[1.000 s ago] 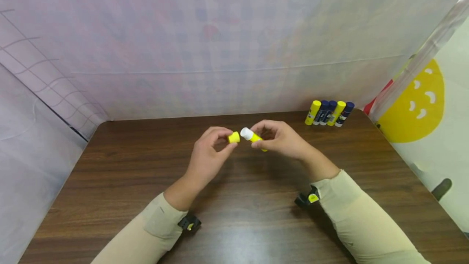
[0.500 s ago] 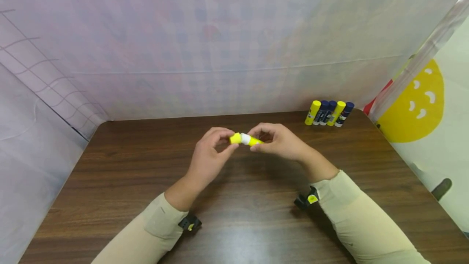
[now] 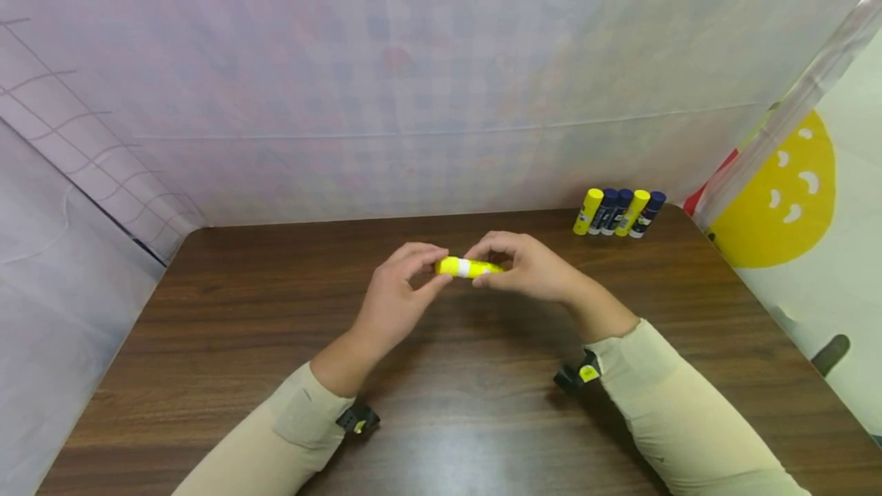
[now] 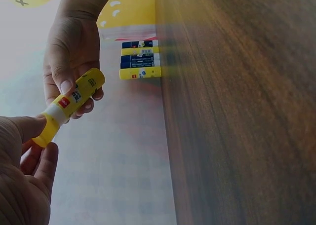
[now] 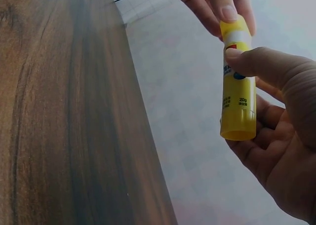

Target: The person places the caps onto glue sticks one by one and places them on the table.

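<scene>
A yellow glue stick (image 5: 239, 106) with printed lettering is held above the table between both hands. My right hand (image 3: 534, 268) grips its body, thumb across the label. At the other end, my left hand (image 3: 400, 289) pinches the yellow cap (image 4: 45, 131) between thumb and fingers. The cap sits in line with the body, and a white band (image 3: 464, 268) shows between the two. In the head view the glue stick lies nearly level, pointing left to right.
Several glue sticks (image 3: 623, 213), yellow and dark blue, stand upright in a row at the table's back right. A pale patterned curtain (image 3: 441, 98) rises behind the brown wooden table (image 3: 276, 297). A white sheet with a yellow shape (image 3: 785, 197) hangs at the right.
The cap and the glue stick's white neck were apart, then met at an angle. Now they line up, with less white showing. Both hands have shifted slightly.
</scene>
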`<state>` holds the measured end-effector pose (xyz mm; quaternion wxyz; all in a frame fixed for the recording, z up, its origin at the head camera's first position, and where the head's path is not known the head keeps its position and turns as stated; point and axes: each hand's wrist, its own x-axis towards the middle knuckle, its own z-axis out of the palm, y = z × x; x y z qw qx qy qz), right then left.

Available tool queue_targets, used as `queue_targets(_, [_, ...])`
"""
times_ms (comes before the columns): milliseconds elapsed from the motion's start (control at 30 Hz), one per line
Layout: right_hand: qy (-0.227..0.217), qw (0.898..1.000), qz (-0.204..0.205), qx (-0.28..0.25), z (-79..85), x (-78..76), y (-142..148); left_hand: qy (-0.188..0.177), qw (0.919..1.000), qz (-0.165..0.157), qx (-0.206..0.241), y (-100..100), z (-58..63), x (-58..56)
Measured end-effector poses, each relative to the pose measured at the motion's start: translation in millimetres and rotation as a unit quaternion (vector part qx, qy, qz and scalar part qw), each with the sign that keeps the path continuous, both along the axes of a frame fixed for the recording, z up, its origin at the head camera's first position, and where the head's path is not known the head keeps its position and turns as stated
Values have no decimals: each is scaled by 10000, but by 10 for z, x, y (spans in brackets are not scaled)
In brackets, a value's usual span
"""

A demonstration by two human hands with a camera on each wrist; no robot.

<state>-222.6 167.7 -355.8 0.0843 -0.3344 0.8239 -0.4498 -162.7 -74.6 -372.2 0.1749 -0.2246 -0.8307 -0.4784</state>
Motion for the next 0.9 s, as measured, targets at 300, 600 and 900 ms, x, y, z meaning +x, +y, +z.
queue_targets(300, [171,9998,62,123,15,16,4,-32,9999,-80,-92,-1,8,6])
queue_targets(600, [375,9991,74,156,44,44,-15,60,9998,-140,-148,0,-4,-6])
queue_targets(900, [549,9983,151,150,38,54,-29,-29,9998,-201,-91,0,1,2])
